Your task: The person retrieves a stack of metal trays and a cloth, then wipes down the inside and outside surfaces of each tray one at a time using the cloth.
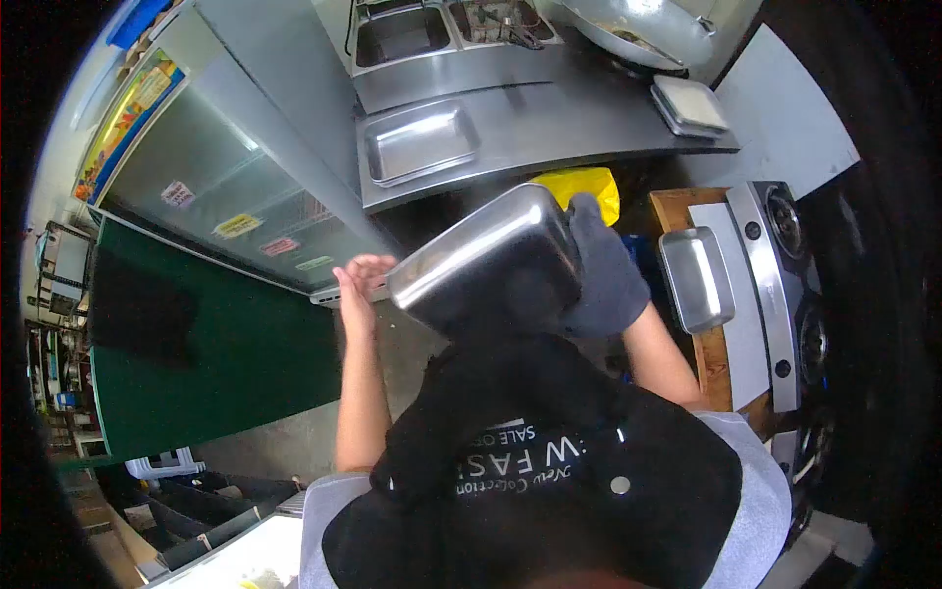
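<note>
A deep, shiny stainless steel pan (491,250) is held up tilted in front of my chest, its outside facing me. On my right hand (608,280) is a dark grey oven mitt, closed on the pan's right end. My left hand (363,283) is bare and raised beside the pan's left end, with its fingers stretched and apart. Whether its fingertips touch the pan I cannot tell. The inside of the pan is hidden from me.
Ahead, a steel counter (530,128) carries a shallow metal tray (422,144). A large wok (643,34) stands behind it, beside fryer wells (402,39). On the right, another steel pan (698,280) sits near a stove (765,285). A glass-door fridge (226,187) is left.
</note>
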The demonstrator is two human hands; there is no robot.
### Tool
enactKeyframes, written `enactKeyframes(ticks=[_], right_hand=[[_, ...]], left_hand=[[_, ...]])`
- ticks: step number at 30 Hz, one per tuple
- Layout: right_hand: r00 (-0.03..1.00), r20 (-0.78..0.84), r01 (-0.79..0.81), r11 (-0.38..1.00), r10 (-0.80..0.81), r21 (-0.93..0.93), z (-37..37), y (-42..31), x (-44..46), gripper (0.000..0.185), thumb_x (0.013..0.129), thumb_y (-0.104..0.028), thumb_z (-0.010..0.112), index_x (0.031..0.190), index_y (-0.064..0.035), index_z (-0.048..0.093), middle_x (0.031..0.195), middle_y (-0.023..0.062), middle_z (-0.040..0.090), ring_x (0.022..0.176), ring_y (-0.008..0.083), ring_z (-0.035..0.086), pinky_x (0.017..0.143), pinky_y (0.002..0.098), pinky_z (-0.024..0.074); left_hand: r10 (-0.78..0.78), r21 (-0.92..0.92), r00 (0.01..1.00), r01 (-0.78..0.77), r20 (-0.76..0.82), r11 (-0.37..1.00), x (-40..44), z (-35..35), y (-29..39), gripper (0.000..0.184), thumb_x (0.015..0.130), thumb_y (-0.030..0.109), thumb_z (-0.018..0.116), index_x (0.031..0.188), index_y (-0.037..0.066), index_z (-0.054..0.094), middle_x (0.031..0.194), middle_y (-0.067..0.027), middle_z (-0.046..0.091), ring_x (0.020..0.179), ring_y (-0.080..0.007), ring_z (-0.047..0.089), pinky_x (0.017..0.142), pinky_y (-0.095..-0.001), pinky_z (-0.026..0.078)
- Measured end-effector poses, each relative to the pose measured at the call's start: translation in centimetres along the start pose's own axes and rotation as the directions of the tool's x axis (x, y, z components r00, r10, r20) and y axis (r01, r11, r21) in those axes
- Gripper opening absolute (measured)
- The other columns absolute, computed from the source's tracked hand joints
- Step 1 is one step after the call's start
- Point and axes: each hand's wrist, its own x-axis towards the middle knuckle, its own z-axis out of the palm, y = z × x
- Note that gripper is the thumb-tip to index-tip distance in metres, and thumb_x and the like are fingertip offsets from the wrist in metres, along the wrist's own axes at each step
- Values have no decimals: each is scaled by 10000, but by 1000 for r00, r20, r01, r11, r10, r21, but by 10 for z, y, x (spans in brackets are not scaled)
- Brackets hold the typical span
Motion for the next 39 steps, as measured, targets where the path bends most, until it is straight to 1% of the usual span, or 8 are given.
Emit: enactKeyframes(ticks=[7,13,18,21,25,28,32,39], right_hand=[[837,327,545,722,-439,-425,-26,-25,93,178,765,-187,595,877,-51,614,883,144,595,788,297,614,661,405,511],[834,331,512,843,-441,-166,-56,-78,111,252,795,-174,628,1031,-101,676,1074,105,657,989,256,632,858,349,505],[794,274,293,737,-543,609,-9,-44,128,192,813,-133,604,979,-94,693,1007,157,671,900,286,655,822,347,522],[610,251,731,656,-752,188,26,-35,138,184,846,-120,593,1002,-66,675,1019,141,674,898,264,661,831,326,519],[695,232,667,731,-680,146,50,-21,117,210,867,-131,577,1050,-47,639,1015,116,672,904,248,657,834,306,508],[823,505,-326,511,-261,795,102,17,85,260,897,-194,560,1109,-55,616,1120,120,626,1037,260,616,919,321,480],[889,296,211,886,-349,413,108,38,57,345,845,-281,614,1097,-60,532,1030,172,623,959,350,620,835,381,485],[912,322,214,965,-253,151,54,23,51,260,853,-270,581,997,-55,556,973,186,614,943,387,607,785,423,480]], left_hand=[[194,556,888,-418,417,719,-7,117,148,372,996,303,467,904,-19,628,917,-75,648,875,-156,592,799,-288,458],[-457,374,710,286,535,882,-7,150,165,584,953,522,497,842,-26,663,754,-49,629,735,-115,557,673,-287,458],[-440,272,720,346,537,898,-19,122,138,465,965,442,529,953,-3,662,829,-32,651,717,-94,567,653,-249,462],[-474,187,754,440,455,878,-39,113,120,513,942,490,538,999,-7,652,831,-53,674,631,-103,593,592,-249,477],[-473,177,781,441,409,880,-54,95,85,469,958,460,534,1000,9,655,810,4,641,671,-66,554,608,-235,446],[-451,139,789,435,416,890,-68,87,62,406,970,410,537,981,19,649,806,23,623,652,-53,518,590,-226,420],[-454,107,807,449,378,887,-79,73,57,368,972,369,541,976,18,651,816,29,619,664,-50,515,607,-219,418],[-334,-35,855,378,396,925,-79,66,52,385,961,377,555,948,5,656,862,-12,668,719,-79,587,646,-221,458]])
